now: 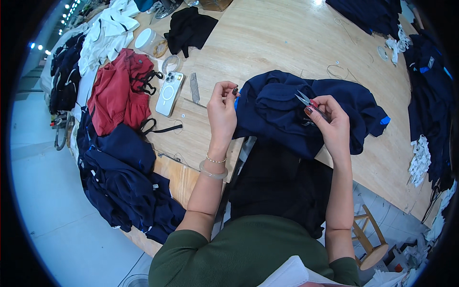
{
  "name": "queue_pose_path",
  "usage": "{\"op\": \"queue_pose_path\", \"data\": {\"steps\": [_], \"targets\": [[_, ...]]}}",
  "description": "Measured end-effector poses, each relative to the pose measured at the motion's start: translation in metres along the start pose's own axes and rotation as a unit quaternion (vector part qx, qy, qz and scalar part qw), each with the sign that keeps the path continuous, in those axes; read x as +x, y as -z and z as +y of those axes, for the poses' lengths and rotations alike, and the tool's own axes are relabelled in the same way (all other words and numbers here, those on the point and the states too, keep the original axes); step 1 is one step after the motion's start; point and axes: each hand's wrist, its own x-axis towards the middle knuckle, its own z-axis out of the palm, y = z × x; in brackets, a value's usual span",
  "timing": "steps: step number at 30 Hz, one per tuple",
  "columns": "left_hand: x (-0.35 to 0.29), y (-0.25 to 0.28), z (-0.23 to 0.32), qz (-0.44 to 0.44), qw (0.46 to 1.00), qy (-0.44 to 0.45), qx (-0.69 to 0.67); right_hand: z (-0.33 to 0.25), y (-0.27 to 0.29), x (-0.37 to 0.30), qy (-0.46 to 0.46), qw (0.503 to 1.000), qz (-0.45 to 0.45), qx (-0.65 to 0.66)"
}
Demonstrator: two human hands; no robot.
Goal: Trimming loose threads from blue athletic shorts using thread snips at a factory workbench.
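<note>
A dark navy garment (282, 103) lies bunched on the table edge in front of me, with small blue tabs at its left and right ends. My right hand (333, 122) is closed round a pair of thread snips (304, 99), their pointed blades slightly apart and aimed up and left over the garment's middle. At the garment's left end, my left hand (223, 107) is raised with thumb and fingertips pinched together. Whatever those fingertips hold, if anything, is too small to make out.
Left of my arm are a white phone (169, 93), a grey strip (194, 88), red shorts (122, 91) with black cords and a navy clothes pile (124, 184). A white-lidded tub (149, 41) and black cloth (191, 28) stand farther back. More navy garments (430, 105) hang right. A wooden stool (370, 241) is lower right.
</note>
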Motion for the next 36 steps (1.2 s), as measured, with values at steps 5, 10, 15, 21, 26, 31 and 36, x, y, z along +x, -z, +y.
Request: {"op": "queue_pose_path", "data": {"steps": [5,10,15,21,26,31,36], "targets": [[0.0,0.005,0.001,-0.072,0.955,0.109,-0.266,0.004,-0.001,-0.001,0.0,1.0,-0.012,0.013],[-0.009,0.006,-0.002,-0.105,0.928,0.155,-0.321,0.006,-0.01,-0.001,0.009,0.999,-0.032,-0.016],[-0.018,0.012,0.009,-0.167,0.984,0.062,0.019,0.004,-0.011,-0.002,-0.007,0.999,-0.037,-0.017],[-0.008,0.005,0.026,-0.177,0.978,-0.007,0.11,0.004,-0.01,-0.002,-0.008,0.999,-0.035,-0.014],[-0.003,-0.015,0.022,-0.156,0.96,-0.141,0.186,0.005,-0.011,-0.003,-0.006,0.999,-0.035,-0.028],[-0.005,-0.017,0.011,-0.092,0.982,-0.122,0.112,0.0,-0.021,0.0,0.006,0.997,-0.052,-0.048],[-0.013,-0.003,0.007,-0.086,0.994,-0.025,0.065,-0.006,-0.032,0.005,-0.05,0.995,-0.085,0.012]]}}
